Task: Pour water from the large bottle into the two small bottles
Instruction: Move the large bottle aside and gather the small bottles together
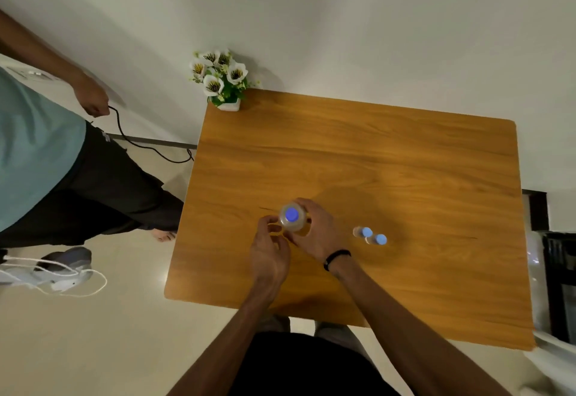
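Nearest the camera, two bare forearms reach up from the bottom edge over the wooden tabletop (405, 162). The right wrist carries a dark band (336, 258).

The left hand (269, 252) sits at the near left side of the large bottle (292, 217), its fingers (268, 220) curled in against the bottle's clear side. The right hand (316, 233) wraps round the bottle from the right and far side, its fingers bent round the body, so both hands grip the same bottle. The bottle stands upright on the tabletop, seen from straight above, with its blue cap (292, 214) on.

Just to the right of the right hand, apart from it, the two small bottles (370, 235) stand upright close beside each other, touching or nearly so, each with a light blue cap on. They are in the near middle part of the tabletop.

Farther back, at the far left corner of the tabletop, a white pot of white flowers (222, 79) stands against the pale wall (374, 21).

Off to the left, on the floor, another person stands in a teal shirt (34, 146) and dark trousers, one hand holding a black cable (137, 143) that trails down to the floor by the wall.
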Tool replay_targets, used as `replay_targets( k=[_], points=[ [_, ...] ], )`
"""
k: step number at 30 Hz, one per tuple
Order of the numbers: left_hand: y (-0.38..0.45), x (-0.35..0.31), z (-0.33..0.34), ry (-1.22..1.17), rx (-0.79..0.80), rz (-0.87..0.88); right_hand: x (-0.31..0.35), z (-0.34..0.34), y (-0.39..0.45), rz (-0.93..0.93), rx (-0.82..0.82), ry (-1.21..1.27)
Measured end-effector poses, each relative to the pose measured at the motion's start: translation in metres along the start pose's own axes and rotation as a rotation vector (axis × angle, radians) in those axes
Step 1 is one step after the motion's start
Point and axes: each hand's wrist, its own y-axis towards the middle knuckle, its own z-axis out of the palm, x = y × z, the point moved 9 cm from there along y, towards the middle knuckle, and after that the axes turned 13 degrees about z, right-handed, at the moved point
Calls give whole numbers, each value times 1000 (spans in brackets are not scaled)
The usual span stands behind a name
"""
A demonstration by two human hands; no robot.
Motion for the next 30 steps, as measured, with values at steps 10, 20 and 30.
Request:
replay_targets(
  k=[10, 20, 30],
  points=[
    [111, -47, -22, -138, 70, 205, 68, -57, 74, -19, -277, 3],
    [250, -79, -10, -203, 81, 211, 145, -97, 181, -121, -424, 49],
    [285, -80, -5, -216, 150, 185, 155, -88, 221, -89, -408, 135]
  ],
)
